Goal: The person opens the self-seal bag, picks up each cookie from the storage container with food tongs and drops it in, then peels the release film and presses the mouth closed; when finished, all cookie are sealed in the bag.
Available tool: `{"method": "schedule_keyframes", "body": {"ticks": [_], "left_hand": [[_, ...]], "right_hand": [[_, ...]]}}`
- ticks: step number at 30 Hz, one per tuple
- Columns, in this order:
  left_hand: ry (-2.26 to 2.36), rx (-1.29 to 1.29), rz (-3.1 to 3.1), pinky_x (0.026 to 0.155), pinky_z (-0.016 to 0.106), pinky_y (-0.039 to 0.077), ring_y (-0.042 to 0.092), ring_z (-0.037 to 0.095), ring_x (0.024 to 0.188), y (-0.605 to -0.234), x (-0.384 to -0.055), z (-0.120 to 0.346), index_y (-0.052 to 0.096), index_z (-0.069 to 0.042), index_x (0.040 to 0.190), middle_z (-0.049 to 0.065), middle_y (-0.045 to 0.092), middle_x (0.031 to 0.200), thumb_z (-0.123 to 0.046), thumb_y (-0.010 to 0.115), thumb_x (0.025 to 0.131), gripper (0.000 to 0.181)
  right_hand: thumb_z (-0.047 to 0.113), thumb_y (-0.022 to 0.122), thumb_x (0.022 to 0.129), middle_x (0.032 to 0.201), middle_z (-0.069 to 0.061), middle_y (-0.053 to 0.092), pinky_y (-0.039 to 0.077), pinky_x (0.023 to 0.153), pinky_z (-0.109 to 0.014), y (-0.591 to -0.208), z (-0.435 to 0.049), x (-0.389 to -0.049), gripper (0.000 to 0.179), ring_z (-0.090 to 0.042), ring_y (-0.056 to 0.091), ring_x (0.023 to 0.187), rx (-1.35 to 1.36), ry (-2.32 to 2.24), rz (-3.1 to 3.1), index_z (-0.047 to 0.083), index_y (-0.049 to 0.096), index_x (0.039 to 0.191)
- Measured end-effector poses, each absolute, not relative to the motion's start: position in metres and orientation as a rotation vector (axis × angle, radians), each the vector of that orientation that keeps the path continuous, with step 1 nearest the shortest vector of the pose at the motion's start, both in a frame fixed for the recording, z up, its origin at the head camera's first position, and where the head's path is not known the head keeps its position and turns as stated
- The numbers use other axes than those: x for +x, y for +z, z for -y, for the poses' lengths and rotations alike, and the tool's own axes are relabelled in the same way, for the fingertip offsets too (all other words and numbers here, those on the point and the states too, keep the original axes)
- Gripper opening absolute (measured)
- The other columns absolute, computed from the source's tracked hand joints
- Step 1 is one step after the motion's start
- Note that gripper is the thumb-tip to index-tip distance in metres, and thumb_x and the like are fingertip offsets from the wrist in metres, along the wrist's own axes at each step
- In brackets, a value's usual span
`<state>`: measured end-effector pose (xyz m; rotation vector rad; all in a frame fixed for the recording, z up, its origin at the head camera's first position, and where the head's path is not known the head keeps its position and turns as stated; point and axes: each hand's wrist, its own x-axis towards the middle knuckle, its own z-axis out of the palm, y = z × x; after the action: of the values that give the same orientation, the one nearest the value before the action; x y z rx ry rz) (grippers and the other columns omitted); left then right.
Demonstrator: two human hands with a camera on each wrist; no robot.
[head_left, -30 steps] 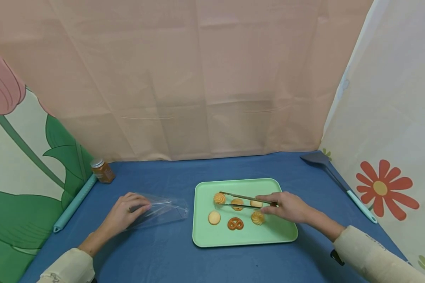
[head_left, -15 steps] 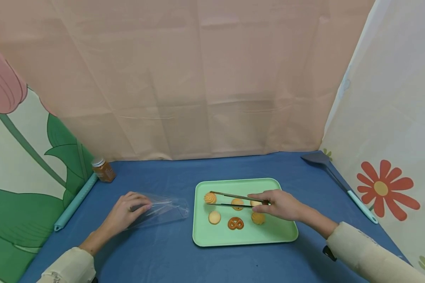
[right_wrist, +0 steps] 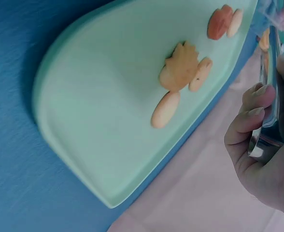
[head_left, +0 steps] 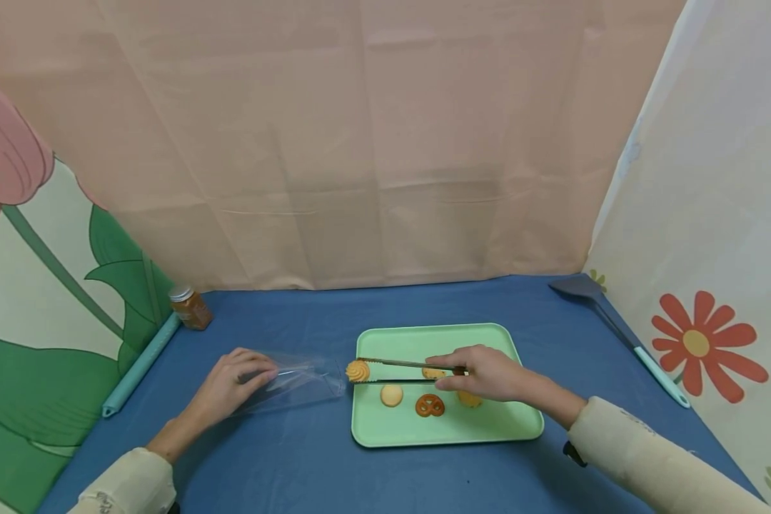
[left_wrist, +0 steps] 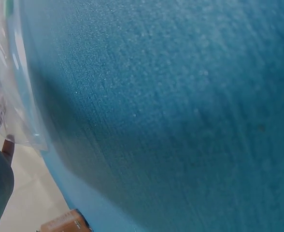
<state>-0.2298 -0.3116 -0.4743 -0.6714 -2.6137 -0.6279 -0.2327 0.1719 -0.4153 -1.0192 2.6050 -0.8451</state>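
My right hand (head_left: 488, 373) grips metal tongs (head_left: 411, 364), whose tips pinch a swirled cookie (head_left: 358, 370) over the left rim of the green tray (head_left: 488, 428). Just left of that cookie is the end of a clear plastic bag (head_left: 311, 385), held by my left hand (head_left: 234, 385) with thumb and fingers. On the tray lie a pale round cookie (head_left: 391, 395), a pretzel-shaped cookie (head_left: 430, 405), a speckled cookie (head_left: 433, 373) and a second swirled cookie (head_left: 469, 400), partly behind my right hand. The right wrist view also shows another pale cookie (right_wrist: 165, 110).
A brown jar with a silver lid (head_left: 191, 310) stands at the back left beside a long turquoise roll (head_left: 143, 364). Along the right wall lies a dark spatula (head_left: 607, 321) with a light blue handle. A beige curtain (head_left: 360, 178) hangs behind the table.
The tongs have carried the swirled cookie left, from above the tray to its left rim near the bag. My left hand and the bag have stayed almost still.
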Motion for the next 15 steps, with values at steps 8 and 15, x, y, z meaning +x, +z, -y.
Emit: {"method": "schedule_keyframes", "body": {"ticks": [8,15], "left_hand": [[-0.631,-0.677,2.618,0.083,0.045,0.047,0.06,0.012,0.098,-0.474,-0.229,0.311,0.08,-0.023,0.099,-0.009,0.074,0.104,-0.022,0.076,0.09,0.01],[-0.651,-0.664,2.631,0.084,0.045,0.046,0.059,0.012,0.098,-0.472,-0.229,0.311,0.08,-0.025,0.1,-0.011,0.073,0.102,-0.023,0.075,0.091,0.01]], "right_hand": [[0.042,0.067,0.096,0.124,-0.004,0.072,0.041,0.057,-0.021,-0.415,-0.157,-0.235,0.048,0.003,0.054,0.074,-1.087,-0.791,-2.625,0.022,0.063,0.139],[0.042,0.068,0.095,0.116,-0.002,0.073,0.043,0.06,-0.021,-0.414,-0.15,-0.236,0.047,0.002,0.054,0.076,-1.111,-0.749,-2.664,0.024,0.063,0.138]]}}
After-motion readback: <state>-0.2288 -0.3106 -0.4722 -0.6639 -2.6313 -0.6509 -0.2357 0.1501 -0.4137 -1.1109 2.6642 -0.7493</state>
